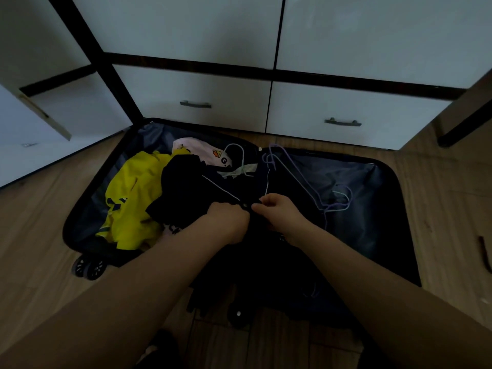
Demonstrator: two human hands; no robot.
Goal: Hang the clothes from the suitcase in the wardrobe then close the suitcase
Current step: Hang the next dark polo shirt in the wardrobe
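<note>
Both hands' grip (pixel 231 221) (pixel 277 214) pinch dark garment (pixel 229 187); prob. buttoning.

Two bare, sleeveless forearms, no jewellery

Your left hand (pixel 231 218) and right hand (pixel 279 212) pinch the front of a dark shirt (pixel 213 187) lying across the open suitcase (pixel 378 209), beside yellow clothes (pixel 133 193) and purple hangers (pixel 298 177).

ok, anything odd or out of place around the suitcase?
One stray item: a thin dark red strip lies alone on the wood floor, right of the open suitcase. I cannot tell what it is.
</note>
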